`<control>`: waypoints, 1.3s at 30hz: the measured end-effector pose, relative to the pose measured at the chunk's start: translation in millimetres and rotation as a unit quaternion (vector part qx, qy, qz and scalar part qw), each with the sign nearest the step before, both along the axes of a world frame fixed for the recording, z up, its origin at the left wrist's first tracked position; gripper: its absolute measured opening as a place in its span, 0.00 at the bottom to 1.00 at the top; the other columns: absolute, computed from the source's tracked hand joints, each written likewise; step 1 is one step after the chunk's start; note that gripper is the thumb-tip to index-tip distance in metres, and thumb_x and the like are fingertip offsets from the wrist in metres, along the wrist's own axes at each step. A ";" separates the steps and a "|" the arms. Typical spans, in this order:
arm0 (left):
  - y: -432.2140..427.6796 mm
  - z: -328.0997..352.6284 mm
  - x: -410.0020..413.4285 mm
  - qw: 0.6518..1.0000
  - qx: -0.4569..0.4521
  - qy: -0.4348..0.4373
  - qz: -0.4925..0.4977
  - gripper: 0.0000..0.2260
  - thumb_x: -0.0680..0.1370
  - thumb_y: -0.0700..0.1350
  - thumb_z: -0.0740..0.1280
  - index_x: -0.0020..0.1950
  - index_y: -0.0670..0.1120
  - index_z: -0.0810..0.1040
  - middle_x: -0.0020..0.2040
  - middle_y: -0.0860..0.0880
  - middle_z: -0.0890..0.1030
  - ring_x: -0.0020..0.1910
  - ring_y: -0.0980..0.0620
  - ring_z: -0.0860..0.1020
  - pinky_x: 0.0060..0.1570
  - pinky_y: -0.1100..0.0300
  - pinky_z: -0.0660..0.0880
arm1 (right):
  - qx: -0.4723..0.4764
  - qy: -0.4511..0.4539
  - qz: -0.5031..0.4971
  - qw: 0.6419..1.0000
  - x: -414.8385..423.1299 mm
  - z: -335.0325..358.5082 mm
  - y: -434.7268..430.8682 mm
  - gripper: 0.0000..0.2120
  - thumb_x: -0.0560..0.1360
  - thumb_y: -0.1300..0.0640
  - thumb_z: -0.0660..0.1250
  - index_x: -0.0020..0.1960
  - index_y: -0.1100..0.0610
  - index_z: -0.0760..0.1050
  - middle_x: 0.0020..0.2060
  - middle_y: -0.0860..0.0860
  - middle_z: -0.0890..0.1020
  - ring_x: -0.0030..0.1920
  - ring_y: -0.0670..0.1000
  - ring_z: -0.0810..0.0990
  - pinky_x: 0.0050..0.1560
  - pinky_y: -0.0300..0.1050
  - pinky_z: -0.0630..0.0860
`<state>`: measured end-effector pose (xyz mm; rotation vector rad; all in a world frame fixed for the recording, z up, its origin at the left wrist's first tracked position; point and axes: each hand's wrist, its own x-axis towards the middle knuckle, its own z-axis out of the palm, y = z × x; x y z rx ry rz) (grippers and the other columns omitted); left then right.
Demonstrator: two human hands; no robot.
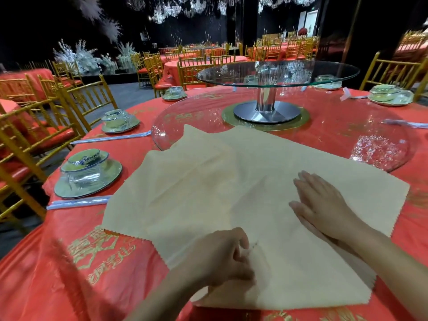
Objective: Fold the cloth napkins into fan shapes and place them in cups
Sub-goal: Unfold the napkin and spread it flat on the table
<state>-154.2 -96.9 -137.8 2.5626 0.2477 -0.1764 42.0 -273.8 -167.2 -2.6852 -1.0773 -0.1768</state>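
Note:
A large beige cloth napkin (pixel 208 188) with zigzag-cut edges lies spread flat on the red tablecloth (pixel 58 286) right in front of me. My left hand (pixel 222 256) rests near the napkin's front edge, its fingers curled and pinching a small fold of the cloth. My right hand (pixel 322 202) lies flat on the napkin's right half, fingers straight and pressing down. An upturned glass cup (pixel 86 167) sits wrapped on a plate to the left of the napkin.
A glass turntable (pixel 278 72) on a steel post stands at the table's middle above a lower glass disc (pixel 382 149). Wrapped place settings (pixel 120 121) and wrapped chopsticks (pixel 78 202) ring the table. Gold chairs (pixel 46 126) stand at left.

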 end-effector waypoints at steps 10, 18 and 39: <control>15.3 -3.1 11.2 0.985 -0.106 -0.127 0.042 0.14 0.74 0.39 0.68 0.33 0.51 0.67 0.26 0.59 0.72 0.27 0.61 0.68 0.31 0.64 0.64 | 0.198 0.254 0.074 0.944 -21.7 19.3 -19.6 0.28 0.67 0.30 0.62 0.56 0.49 0.79 0.64 0.41 0.74 0.65 0.40 0.69 0.66 0.39 0.65; 46.2 25.6 56.5 0.933 -0.124 -0.285 0.182 0.04 0.77 0.43 0.65 0.44 0.45 0.73 0.29 0.53 0.72 0.29 0.54 0.69 0.29 0.62 0.63 | 0.138 0.444 0.074 0.882 -26.0 46.7 -45.2 0.21 0.70 0.44 0.70 0.35 0.63 0.71 0.25 0.50 0.67 0.25 0.46 0.63 0.25 0.35 0.59; 99.2 13.9 -33.0 0.973 -0.217 0.075 0.022 0.05 0.70 0.39 0.74 0.41 0.47 0.80 0.27 0.57 0.74 0.29 0.63 0.71 0.32 0.69 0.66 | 0.099 0.453 0.022 0.886 -34.8 38.6 -45.4 0.28 0.58 0.38 0.76 0.45 0.59 0.78 0.44 0.62 0.79 0.34 0.48 0.68 0.30 0.39 0.63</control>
